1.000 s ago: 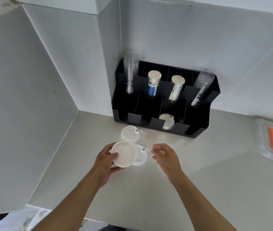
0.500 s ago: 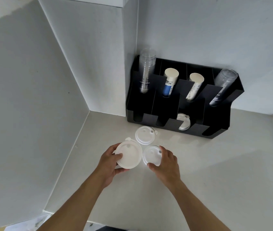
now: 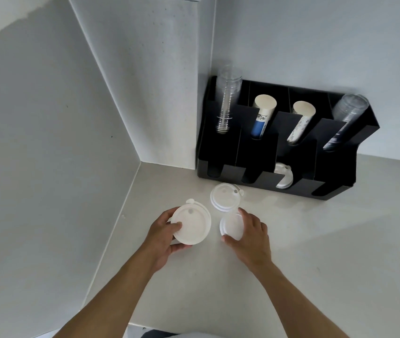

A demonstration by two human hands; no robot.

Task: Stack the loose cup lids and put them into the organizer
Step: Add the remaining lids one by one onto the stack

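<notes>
Left hand (image 3: 162,236) palm-down, thumb on top and fingers beneath a large lid (image 3: 191,224), gripping it just above the worktop (image 3: 316,252). Right hand (image 3: 249,234) cupped over a small lid (image 3: 230,226), fingers closed round its rim. Third lid (image 3: 225,196) lies loose in front of the organizer (image 3: 291,189); another sits in a slot.

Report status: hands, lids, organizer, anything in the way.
Left hand gripping large lid. Right hand closing on small lid. Third lid loose on the counter; one lid already in the organizer. Path clear.
</notes>
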